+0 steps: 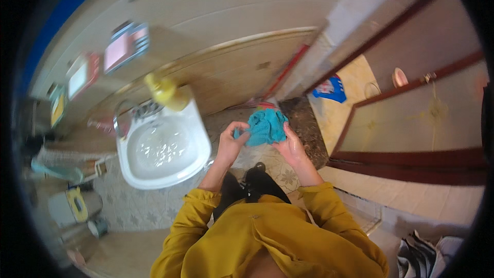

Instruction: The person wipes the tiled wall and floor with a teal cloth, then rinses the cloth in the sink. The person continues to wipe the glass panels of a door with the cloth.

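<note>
A crumpled teal cloth is held between my two hands, above the floor and to the right of the sink. My left hand pinches its left edge between thumb and fingers. At the cloth's right side, my right hand grips it, with the thumb on the near face and part of the fingers hidden behind the fabric; the skin looks wet. The white washbasin holds water with bright glints. On its back corner stands a yellow pump bottle, beside the metal faucet.
Soap dishes hang on the tiled wall at left. Behind the cloth, a red-handled tool leans by the doorway. A brown mat lies at the threshold, with a blue package beyond it. A brown-framed door stands at right.
</note>
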`<state>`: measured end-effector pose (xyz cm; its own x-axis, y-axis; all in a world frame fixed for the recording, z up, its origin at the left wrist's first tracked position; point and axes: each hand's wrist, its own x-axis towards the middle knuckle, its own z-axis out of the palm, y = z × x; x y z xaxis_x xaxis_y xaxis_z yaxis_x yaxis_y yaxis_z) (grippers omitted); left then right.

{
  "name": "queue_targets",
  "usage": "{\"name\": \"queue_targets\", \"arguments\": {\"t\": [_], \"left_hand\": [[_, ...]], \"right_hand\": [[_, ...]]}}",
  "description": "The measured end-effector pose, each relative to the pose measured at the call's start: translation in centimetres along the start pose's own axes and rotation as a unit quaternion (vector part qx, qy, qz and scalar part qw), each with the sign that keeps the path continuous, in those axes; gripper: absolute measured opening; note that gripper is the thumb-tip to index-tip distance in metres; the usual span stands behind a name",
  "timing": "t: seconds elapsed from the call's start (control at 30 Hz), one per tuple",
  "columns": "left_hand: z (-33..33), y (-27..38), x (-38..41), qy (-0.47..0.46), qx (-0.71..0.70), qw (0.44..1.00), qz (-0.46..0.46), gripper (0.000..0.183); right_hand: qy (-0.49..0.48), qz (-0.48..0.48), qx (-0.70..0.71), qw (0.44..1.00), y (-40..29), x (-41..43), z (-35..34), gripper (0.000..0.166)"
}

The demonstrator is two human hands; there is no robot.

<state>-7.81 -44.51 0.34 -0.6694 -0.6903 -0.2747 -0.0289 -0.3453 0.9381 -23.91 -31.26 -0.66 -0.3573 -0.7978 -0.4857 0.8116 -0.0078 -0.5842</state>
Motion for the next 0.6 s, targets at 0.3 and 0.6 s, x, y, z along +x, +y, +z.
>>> {"name": "queue_targets", "arguments": {"t": [0.3,0.6], "left_hand": [[12.8,-2.8,3.5,-0.219,0.082,0.971,-0.044,0.022],[23.6,-5.8,6.0,-0.252,0.236,0.938,-0.037,0.029]], "right_hand": [[0.077,-0.138,0.107,0.982,-6.5,-5.5,-15.4,0.054],[0.188,-0.232,-0.130,0.946,-10.6,-9.5,-15.3,0.039]]}}
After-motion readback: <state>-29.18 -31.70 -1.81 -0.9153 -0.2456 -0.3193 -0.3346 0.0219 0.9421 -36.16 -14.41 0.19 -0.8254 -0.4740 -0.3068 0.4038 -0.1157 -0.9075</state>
